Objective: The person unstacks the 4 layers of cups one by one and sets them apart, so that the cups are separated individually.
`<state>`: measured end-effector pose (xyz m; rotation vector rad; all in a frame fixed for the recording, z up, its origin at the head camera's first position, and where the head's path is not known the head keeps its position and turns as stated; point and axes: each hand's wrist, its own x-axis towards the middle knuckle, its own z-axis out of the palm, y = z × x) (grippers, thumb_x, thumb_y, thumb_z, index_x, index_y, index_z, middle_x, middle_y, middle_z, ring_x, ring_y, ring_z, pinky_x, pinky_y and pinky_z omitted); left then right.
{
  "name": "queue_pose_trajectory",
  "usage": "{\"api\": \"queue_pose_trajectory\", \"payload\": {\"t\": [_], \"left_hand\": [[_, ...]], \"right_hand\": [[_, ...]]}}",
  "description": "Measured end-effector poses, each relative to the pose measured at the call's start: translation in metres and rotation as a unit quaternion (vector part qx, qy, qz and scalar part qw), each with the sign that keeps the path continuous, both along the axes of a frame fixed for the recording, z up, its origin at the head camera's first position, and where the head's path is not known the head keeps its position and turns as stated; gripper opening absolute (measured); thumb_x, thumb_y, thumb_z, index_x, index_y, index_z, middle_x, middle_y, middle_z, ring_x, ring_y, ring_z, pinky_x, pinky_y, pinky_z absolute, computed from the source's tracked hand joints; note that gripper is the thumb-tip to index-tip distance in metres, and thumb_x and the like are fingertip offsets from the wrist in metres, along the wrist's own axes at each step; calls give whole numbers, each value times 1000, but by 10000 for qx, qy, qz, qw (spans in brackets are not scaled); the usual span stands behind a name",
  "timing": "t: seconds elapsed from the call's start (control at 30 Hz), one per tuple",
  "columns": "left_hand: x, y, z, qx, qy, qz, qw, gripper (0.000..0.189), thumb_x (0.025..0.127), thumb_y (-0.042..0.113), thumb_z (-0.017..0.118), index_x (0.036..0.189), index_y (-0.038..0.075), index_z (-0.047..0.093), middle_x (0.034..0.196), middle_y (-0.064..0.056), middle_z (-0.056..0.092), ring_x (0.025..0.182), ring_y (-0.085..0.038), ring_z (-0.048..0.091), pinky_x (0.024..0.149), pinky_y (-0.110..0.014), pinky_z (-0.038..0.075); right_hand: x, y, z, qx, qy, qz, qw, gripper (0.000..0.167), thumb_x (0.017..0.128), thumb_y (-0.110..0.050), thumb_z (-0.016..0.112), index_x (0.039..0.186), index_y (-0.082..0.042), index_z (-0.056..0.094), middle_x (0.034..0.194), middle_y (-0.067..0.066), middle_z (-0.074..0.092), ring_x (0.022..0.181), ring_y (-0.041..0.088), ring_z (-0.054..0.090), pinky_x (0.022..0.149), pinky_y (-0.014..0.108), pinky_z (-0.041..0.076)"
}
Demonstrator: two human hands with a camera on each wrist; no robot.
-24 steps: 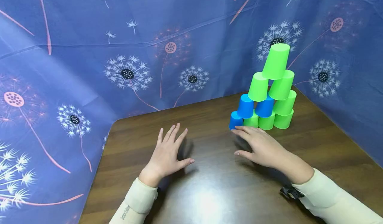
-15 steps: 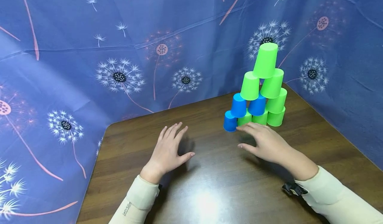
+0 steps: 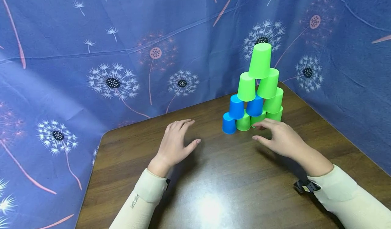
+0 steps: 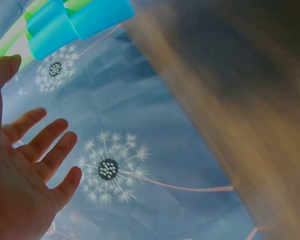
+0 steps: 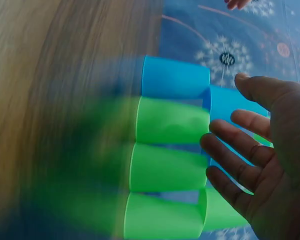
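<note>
Upside-down plastic cups form a pyramid at the table's back right. A green cup tops it, above two more green cups. Two blue cups and a green one make up the row below. At the base, a blue cup stands left of several green cups. My right hand hovers in front of the pyramid's right side, empty, fingers loosely bent, hiding part of the base. In the right wrist view its fingertips overlap the cups. My left hand is held over the table's left half, empty, fingers apart.
The brown wood-grain table reflects a bright light near its front. A blue curtain with dandelion prints hangs behind it and along both sides. A black strap shows at the right cuff.
The head view has turned right, so the pyramid appears farther left. My right hand has drawn rightward from the blue base cup, uncovering it. My left hand has risen slightly in view. The cups stay stacked.
</note>
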<state>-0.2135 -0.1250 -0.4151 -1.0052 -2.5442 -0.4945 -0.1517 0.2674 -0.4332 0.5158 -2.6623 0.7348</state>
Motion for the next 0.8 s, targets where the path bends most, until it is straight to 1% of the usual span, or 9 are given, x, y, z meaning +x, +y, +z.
{"api": "queue_pose_trajectory", "payload": {"t": [0.1,0.23,0.33,0.47,0.53,0.6,0.67,0.73,0.8], "left_hand": [[-5,11,7,181,37,-59,9998,62,98,49,69,147,11,57,147,-5,58,134,-25,54,118,-51,35],[-12,27,15,309,115,-146,9993,56,100,43,68,145,12,58,143,-2,59,131,-26,56,116,-49,38],[-17,39,21,408,179,-254,9987,53,100,40,69,143,11,60,139,-2,61,128,-26,57,113,-50,40],[-24,54,29,546,310,-387,9973,51,98,37,71,140,10,62,135,-3,64,124,-26,60,110,-50,42],[-27,61,33,639,364,-434,9963,50,97,36,72,139,10,63,135,-3,64,123,-25,60,108,-49,43],[-29,68,39,750,369,-477,9954,50,97,35,72,140,11,62,136,-3,63,124,-24,60,108,-49,43],[-31,76,46,868,326,-526,9943,50,97,34,72,141,11,61,139,-4,62,126,-24,59,108,-50,43],[-32,84,52,955,246,-569,9935,52,98,33,72,143,12,59,142,-4,59,128,-24,57,109,-51,43],[-34,92,60,1050,132,-630,9924,53,99,33,71,145,11,57,144,-5,57,130,-24,56,109,-52,42]], "right_hand": [[0,10,-1,-146,-55,-160,9997,33,90,-21,86,120,-12,74,104,3,74,99,28,72,83,55,58],[-4,22,-3,-338,21,-341,9988,26,91,-18,85,114,-11,75,99,2,75,93,26,73,81,53,57],[-7,32,-4,-453,25,-561,9974,19,91,-18,84,108,-11,75,93,0,75,87,22,72,76,47,56],[-9,48,-1,-605,-250,-1005,9928,17,92,-18,81,105,-9,75,88,-1,74,81,20,71,68,35,52],[-10,56,1,-689,-448,-1272,9885,20,92,-19,81,106,-7,74,88,1,74,81,22,70,67,34,51],[-11,64,3,-781,-662,-1526,9830,25,92,-21,81,110,-5,72,91,6,75,83,26,70,70,38,51],[-13,71,4,-860,-835,-1736,9775,33,92,-23,81,117,-5,69,98,12,75,88,31,71,75,45,53],[-15,77,4,-877,-971,-1845,9741,44,93,-25,82,126,-3,65,107,19,74,94,37,71,80,54,53],[-19,82,4,-896,-1097,-1868,9721,56,92,-27,82,136,-1,59,117,25,70,101,42,70,85,60,52]]}}
